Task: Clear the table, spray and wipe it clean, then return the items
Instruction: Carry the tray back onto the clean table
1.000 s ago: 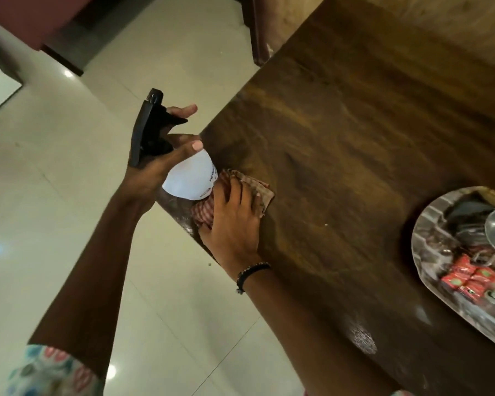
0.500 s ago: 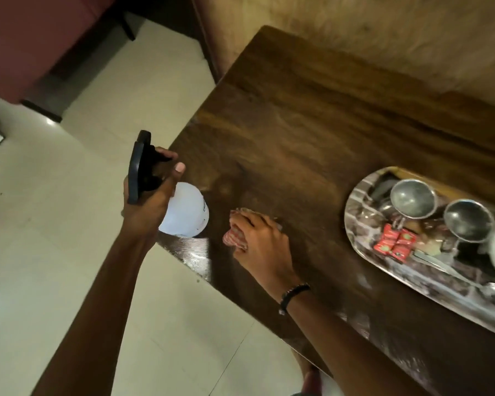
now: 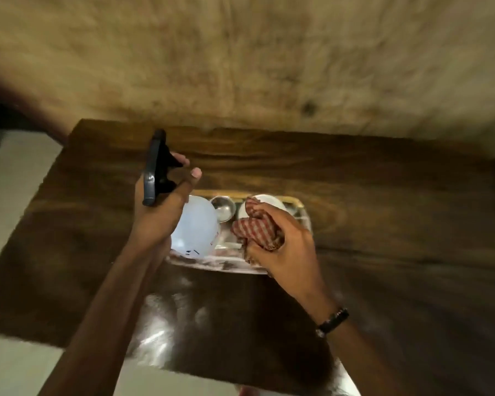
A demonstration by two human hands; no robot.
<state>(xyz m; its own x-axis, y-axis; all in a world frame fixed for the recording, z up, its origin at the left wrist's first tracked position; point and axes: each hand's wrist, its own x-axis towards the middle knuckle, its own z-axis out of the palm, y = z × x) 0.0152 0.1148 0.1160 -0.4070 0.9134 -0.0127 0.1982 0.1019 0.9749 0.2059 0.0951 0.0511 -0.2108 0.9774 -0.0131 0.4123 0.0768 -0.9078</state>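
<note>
My left hand [image 3: 157,215] grips a white spray bottle [image 3: 196,228] by its black trigger head [image 3: 155,167], held above the dark wooden table [image 3: 383,195]. My right hand [image 3: 280,250] holds a bunched red checked cloth [image 3: 255,228] in the air. Both hands hang over a shiny metal tray [image 3: 305,217] at the table's middle, which is mostly hidden behind them. A small steel bowl [image 3: 223,208] and a white bowl [image 3: 265,202] show on the tray between my hands.
A tan wall [image 3: 240,58] runs right behind the table's far edge. Pale tiled floor [image 3: 9,178] lies to the left and along the near edge. The near tabletop shows a wet, shiny patch [image 3: 166,324].
The view swung right from the table's left corner to the tray. My right hand lifted the cloth off the tabletop and bunched it; both hands now hang over the tray.
</note>
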